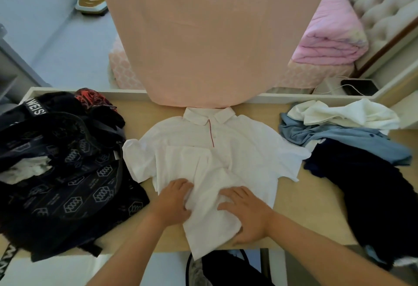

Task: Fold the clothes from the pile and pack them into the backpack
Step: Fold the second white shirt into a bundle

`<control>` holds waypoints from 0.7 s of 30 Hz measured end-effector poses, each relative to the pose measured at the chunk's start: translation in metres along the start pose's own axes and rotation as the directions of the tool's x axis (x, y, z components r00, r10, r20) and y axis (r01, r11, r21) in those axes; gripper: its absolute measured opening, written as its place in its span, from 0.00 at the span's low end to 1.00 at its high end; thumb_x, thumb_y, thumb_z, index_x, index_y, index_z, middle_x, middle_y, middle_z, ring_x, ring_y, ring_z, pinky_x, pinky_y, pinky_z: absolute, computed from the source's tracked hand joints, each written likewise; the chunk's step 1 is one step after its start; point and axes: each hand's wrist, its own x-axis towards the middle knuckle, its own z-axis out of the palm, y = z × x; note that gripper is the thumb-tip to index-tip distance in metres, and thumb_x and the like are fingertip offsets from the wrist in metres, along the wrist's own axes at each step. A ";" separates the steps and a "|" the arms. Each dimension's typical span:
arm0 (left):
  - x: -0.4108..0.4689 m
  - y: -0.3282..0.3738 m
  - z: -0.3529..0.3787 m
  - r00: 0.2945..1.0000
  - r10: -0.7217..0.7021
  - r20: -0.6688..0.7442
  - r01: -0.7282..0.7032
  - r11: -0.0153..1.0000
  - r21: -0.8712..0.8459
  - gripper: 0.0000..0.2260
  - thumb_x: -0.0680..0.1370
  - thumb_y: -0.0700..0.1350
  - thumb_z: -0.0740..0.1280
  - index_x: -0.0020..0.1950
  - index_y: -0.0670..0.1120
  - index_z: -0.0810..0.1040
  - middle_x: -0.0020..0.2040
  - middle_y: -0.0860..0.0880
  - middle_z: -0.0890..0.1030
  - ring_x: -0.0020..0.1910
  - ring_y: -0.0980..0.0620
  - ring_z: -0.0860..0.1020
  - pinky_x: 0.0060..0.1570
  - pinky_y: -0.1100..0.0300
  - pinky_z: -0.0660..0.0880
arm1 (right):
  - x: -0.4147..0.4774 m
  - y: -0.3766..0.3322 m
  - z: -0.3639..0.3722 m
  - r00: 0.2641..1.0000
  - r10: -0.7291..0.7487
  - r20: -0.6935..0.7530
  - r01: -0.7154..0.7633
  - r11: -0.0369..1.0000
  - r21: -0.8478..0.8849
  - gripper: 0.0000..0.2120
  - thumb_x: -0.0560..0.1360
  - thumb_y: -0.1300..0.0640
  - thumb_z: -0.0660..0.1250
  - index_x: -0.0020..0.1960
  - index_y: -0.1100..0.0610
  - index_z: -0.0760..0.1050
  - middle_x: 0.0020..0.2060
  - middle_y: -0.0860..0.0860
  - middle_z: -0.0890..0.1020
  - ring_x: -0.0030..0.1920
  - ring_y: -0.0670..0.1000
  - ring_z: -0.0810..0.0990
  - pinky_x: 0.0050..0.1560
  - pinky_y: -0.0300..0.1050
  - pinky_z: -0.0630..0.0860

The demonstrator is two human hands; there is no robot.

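Note:
A white polo shirt [228, 150] with a thin red placket line lies face up in the middle of the wooden table [312, 197], collar away from me, sleeves spread. My left hand [175, 199] and my right hand [245, 212] both press on its bunched lower part near the front edge; whether the fingers pinch the cloth is unclear. The black patterned backpack [67, 172] lies open at the left, with something white inside. The pile of clothes [352, 150] sits at the right: white, light blue and dark navy garments.
A large peach cloth [203, 36] hangs over the table's far edge, hiding the bed behind it. A folded pink quilt [328, 34] lies at the back right, a dark device with a cable [359, 87] beside it. A chair [226, 267] stands under the front edge.

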 end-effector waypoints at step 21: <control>0.011 -0.003 -0.095 0.897 -0.178 -0.404 0.203 0.979 0.018 0.13 0.76 0.41 0.58 0.37 0.43 0.79 0.39 0.48 0.78 0.41 0.45 0.78 0.36 0.55 0.72 | 0.002 0.029 -0.104 0.610 0.792 -0.035 -0.416 0.358 0.836 0.10 0.78 0.53 0.68 0.55 0.57 0.76 0.48 0.50 0.76 0.51 0.53 0.74 0.52 0.49 0.71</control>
